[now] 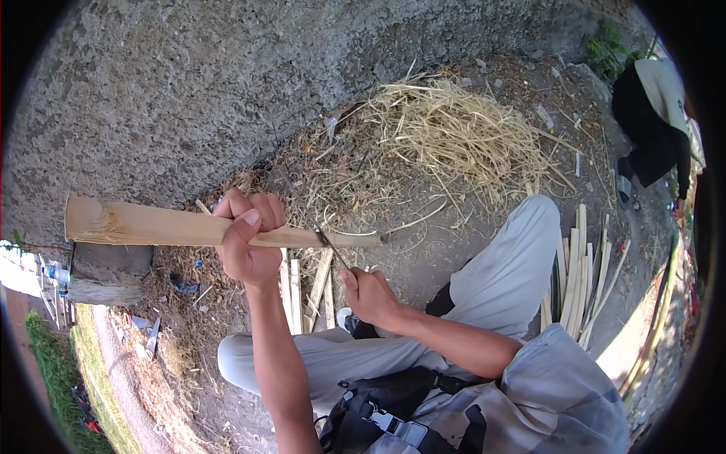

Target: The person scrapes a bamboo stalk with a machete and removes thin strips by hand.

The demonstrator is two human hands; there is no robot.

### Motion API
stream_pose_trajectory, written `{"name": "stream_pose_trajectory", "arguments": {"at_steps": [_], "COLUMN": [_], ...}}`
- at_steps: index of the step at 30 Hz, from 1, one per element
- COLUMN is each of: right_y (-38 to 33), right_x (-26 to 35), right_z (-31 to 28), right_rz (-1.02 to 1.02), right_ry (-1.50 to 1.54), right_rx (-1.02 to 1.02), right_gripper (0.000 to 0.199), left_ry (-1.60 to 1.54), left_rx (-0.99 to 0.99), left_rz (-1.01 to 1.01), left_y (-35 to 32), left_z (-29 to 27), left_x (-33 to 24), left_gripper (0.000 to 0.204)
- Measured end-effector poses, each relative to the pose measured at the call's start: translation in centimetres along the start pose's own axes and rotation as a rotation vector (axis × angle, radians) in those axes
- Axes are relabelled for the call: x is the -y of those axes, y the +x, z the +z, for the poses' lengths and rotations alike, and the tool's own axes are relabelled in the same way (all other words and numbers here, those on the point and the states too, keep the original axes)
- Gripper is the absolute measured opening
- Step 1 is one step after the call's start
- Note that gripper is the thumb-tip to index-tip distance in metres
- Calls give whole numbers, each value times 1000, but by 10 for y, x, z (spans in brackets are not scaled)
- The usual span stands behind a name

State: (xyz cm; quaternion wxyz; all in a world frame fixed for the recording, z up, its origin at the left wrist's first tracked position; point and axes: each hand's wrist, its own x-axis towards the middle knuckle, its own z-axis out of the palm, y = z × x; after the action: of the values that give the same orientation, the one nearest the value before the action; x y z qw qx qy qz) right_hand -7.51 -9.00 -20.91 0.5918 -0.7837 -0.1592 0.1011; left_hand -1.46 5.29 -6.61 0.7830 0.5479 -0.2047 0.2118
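L hand (pixel 248 240) clamps the bamboo slat (pixel 174 225) held level over the knees, R hand (pixel 368 293) fist-tight on the knife (pixel 330 247) w/ blade at the slat's near end, so best keep strokes shallow & thumb clear.

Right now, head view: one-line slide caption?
Seated person's left hand grips a split bamboo slat while the right hand works a knife against it, shavings pile beyond.
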Motion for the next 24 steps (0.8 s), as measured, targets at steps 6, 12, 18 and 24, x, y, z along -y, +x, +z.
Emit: {"name": "stream_pose_trajectory", "arguments": {"at_steps": [6,12,18,24], "right_y": [-3,2,1,19], "right_x": [48,-5,38,15], "right_z": [-13,0,-13,-22], "right_rz": [-8,68,-64,143], "right_ry": [131,-65,44,-18], "right_rx": [21,31,5,86], "right_gripper": [44,43,50,51], "left_ry": [4,40,41,27], "left_rx": [-55,-84,-34,3], "left_rz": [38,70,32,38], "left_y": [3,1,6,7], "left_z": [-27,-20,-2,-10], "left_x": [-2,2,4,5], "left_gripper": [24,24,25,25]}}
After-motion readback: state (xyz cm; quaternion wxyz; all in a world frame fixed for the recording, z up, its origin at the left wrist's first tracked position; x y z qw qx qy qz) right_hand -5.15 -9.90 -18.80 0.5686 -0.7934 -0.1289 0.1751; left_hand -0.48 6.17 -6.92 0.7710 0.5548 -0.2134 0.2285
